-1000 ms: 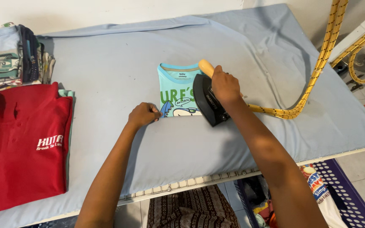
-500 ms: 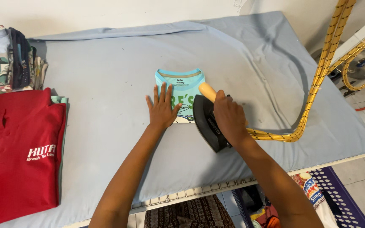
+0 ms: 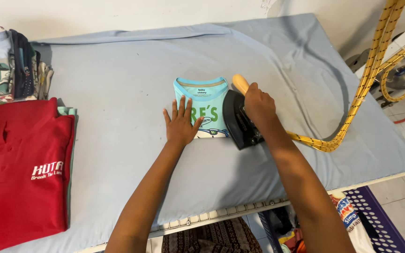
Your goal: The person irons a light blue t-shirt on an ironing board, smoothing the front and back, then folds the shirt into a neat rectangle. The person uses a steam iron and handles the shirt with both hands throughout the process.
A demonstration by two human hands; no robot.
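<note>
A small folded turquoise shirt [image 3: 207, 100] with green lettering lies in the middle of the blue padded ironing table [image 3: 118, 93]. My left hand [image 3: 181, 124] rests flat on the shirt's lower left part, fingers spread. My right hand [image 3: 258, 105] grips the yellow handle of a black iron [image 3: 238, 121], which sits at the shirt's right edge, partly over it. A yellow braided cord [image 3: 352, 112] runs from the iron to the upper right.
A folded red shirt [image 3: 22, 168] lies at the left edge on other folded clothes. A stack of folded garments [image 3: 5, 65] sits at the far left. A blue perforated basket [image 3: 380, 220] with items stands on the floor at the lower right.
My left hand moved from the shirt's left edge onto it and spread flat. The iron slid a little right and down along the shirt's right side.
</note>
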